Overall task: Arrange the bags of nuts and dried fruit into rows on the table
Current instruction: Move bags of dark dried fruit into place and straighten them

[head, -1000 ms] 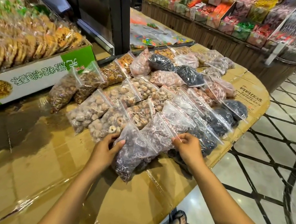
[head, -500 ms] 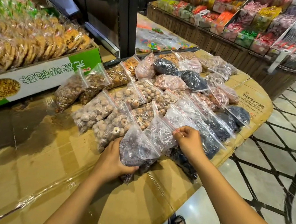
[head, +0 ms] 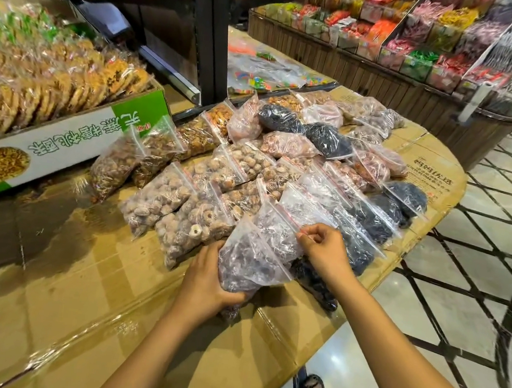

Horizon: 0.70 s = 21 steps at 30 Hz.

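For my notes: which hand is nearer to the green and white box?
Left. The left hand grips the front bag, on the side toward the green and white box; the right hand is farther right.

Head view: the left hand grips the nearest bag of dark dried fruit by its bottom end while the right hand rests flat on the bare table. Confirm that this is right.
Not quite. The left hand does grip the nearest bag of dark dried fruit by its bottom end, but the right hand is not flat on the table: the head view shows it pinching the zip edge of the next bag.

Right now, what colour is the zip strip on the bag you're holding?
Red, along the clear bag's top edge; the head view shows it.
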Available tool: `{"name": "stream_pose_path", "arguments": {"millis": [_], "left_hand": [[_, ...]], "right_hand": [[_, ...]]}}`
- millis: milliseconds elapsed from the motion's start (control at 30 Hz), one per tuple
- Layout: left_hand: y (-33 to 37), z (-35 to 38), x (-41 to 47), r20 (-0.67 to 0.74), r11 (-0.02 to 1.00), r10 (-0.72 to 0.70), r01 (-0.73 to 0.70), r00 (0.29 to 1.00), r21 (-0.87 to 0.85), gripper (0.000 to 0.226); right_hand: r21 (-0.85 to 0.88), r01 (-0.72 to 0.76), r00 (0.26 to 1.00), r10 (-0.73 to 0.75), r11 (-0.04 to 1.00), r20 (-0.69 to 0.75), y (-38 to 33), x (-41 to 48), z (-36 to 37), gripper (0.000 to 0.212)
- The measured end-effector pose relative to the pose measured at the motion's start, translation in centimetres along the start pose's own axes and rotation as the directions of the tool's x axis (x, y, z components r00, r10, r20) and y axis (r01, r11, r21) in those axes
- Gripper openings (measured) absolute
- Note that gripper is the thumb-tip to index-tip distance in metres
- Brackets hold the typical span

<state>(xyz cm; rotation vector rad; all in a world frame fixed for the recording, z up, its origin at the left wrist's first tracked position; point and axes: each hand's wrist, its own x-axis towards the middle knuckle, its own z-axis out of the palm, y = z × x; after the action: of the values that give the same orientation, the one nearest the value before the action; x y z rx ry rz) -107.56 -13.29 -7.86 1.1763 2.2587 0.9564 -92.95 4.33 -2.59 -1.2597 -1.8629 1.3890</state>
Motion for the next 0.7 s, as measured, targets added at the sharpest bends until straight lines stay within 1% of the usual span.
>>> {"name": "stream_pose_path", "arguments": {"millis": [133,233,333,400,467,533,600,633,700], "left_hand": [[-1.3,-0.1,-0.9,0.001,0.995,-0.073,0.072,0.997,-0.072,0.116],[-1.6,-0.2,-1.4,-0.008,0.996,-0.078,0.078,0.997,-0.034,0.120],[-1.0,-0.6,-1.1,0.026,0.996,-0.092,0.093,0.995,-0.004,0.122],[-0.8,-0.9,-1.1,0.058,0.994,-0.110,0.109,0.992,0.015,0.130],[-0.8,-0.9,-1.6,0.052,0.989,-0.150,0.150,0.987,0.014,0.139],[-0.4,-1.0,-2.2,-0.020,0.981,-0.193,0.193,0.981,-0.024,0.138],[0.8,-1.0,-2.4,-0.130,0.979,-0.203,0.202,0.971,-0.019,0.127],[2.0,-0.9,-2.3,-0.178,0.979,-0.199,0.202,0.964,0.001,0.121],[5.2,-0.4,-1.5,-0.266,0.976,-0.182,0.207,0.947,0.070,0.112]], "right_hand": [[0.018,0.002,1.000,-0.002,1.000,-0.015,0.5,-1.1,-1.2,0.011],[0.041,-0.003,0.999,0.005,0.999,-0.046,1.3,-1.6,-2.2,0.011],[0.030,-0.010,1.000,0.011,1.000,-0.029,2.0,-1.4,-3.0,0.006],[0.047,-0.012,1.000,0.012,0.999,0.001,2.0,-1.1,-3.3,0.008],[0.107,-0.004,1.000,0.000,0.994,0.029,1.7,-0.5,-3.8,0.010],[0.149,0.006,0.998,-0.015,0.989,0.056,1.5,0.2,-4.5,0.010],[0.139,0.030,0.995,-0.043,0.990,0.095,1.5,1.0,-5.6,0.006],[0.113,0.048,0.992,-0.061,0.992,0.115,1.5,1.5,-6.5,0.005],[0.015,0.108,0.985,-0.109,0.994,0.135,1.5,2.5,-8.8,0.013]]}}
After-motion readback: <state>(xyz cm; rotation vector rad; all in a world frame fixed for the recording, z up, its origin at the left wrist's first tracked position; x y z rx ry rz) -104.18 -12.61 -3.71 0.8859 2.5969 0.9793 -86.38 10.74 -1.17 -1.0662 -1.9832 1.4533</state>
